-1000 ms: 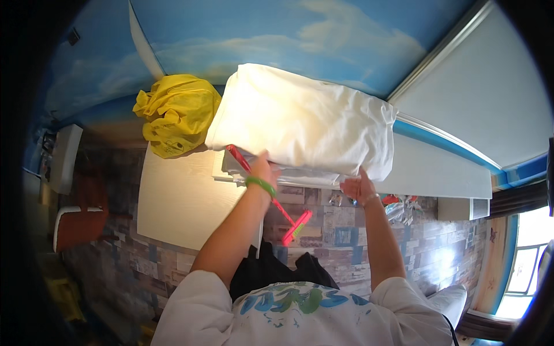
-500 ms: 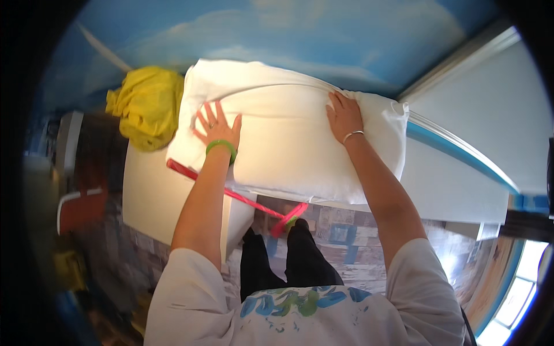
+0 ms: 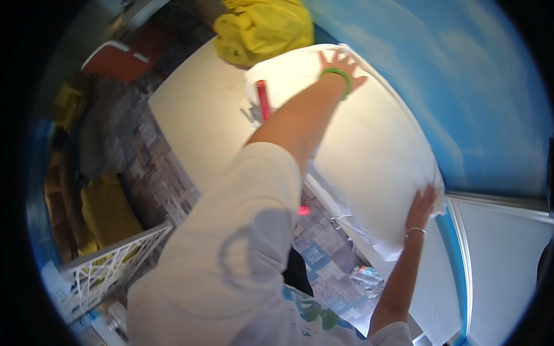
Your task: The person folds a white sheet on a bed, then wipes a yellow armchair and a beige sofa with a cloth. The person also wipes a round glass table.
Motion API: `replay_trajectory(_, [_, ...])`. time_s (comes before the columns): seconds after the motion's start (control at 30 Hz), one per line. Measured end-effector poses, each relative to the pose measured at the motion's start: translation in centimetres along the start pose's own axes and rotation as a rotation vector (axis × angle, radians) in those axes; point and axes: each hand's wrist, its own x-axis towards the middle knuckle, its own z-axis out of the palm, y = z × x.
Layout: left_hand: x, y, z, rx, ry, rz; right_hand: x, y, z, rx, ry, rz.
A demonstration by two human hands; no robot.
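Observation:
A large white pillow (image 3: 369,147) lies on a pale tabletop against the blue wall. My left hand (image 3: 344,68), with a green bangle at the wrist, rests on the pillow's far end, fingers spread. Near the opposite end my right hand (image 3: 421,210), wearing a thin silver bracelet, lies flat along the pillow's edge with its fingers stretched out. A red stick-like thing (image 3: 262,99) sticks out beside my left forearm, at the pillow's near side; my arm hides the rest of it.
A crumpled yellow cloth bundle (image 3: 265,29) sits beyond the pillow on the pale tabletop (image 3: 199,112). A white lattice panel (image 3: 115,271) stands at lower left, near a yellow seat (image 3: 109,210). A clear plastic package (image 3: 367,281) lies below the pillow.
The view has turned, so the pillow now runs diagonally. My left hand has moved to the pillow's far edge; my right hand stays at its other end.

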Motion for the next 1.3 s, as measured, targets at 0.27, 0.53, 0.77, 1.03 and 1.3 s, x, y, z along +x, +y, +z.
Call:
replay_trajectory(0.27, [-24.9, 2.2, 1.0, -0.428, 0.573, 0.656, -2.7, -17.8, -3.3, 0.179, 0.044, -0.502])
replay_trajectory(0.53, [-47.9, -17.5, 5.2, -0.858, -0.061, 0.155, -4.2, -24.7, -1.7, 0.301, 0.010, -0.456])
replay_trajectory(0.77, [-55.7, -34.5, 6.4, -0.580, -0.362, 0.208, -5.4, -42.0, -2.1, 0.543, 0.294, -0.418])
replay_trajectory(1.03, [-68.5, -55.8, 0.0, -0.420, -0.454, -0.383, -17.1, -69.8, -10.7, 0.687, 0.300, -0.938])
replay_trajectory(1.3, [-74.6, -64.9, -3.6, -0.437, -0.278, -0.751, -21.7, -87.7, -9.7, 0.674, 0.124, -1.361])
